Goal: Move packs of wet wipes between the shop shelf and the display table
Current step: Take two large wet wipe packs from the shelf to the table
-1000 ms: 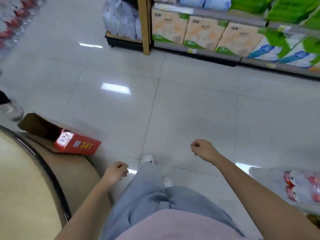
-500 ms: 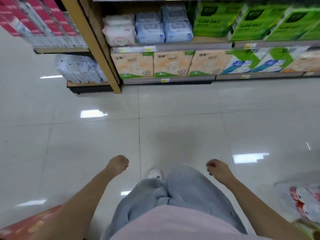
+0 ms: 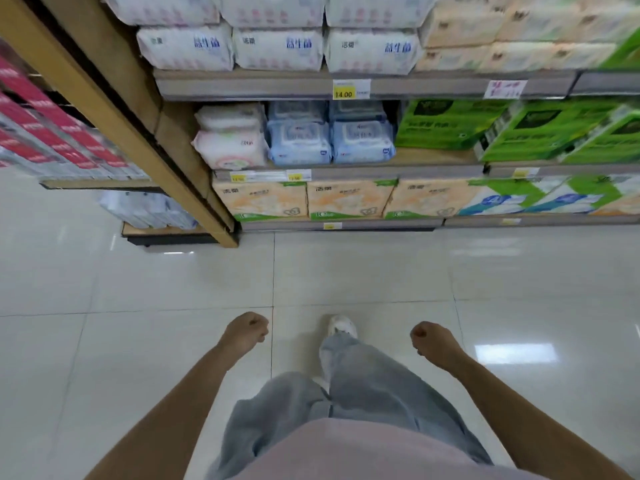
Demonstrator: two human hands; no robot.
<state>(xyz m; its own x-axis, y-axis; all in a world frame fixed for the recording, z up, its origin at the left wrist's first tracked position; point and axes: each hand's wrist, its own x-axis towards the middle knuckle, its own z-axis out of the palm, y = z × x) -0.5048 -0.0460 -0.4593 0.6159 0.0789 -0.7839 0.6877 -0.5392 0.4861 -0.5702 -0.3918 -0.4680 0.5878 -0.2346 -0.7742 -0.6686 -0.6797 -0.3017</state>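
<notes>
Blue soft-film packs of wet wipes (image 3: 300, 143) lie stacked on the middle shelf (image 3: 433, 156), just beside a pink pack (image 3: 231, 147). Our left hand (image 3: 246, 331) and right hand (image 3: 433, 341) are curled into empty fists over the floor (image 3: 173, 271), well apart from them. We judge the packs light, squashy and slightly slick, best gripped across the short sides.

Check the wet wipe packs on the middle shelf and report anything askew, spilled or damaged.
Nothing looks spilled or damaged. The white-and-pink packs at the left end of the shelf look slightly skewed and slumped, unlike the blue packs beside them, which are stacked square.
</notes>
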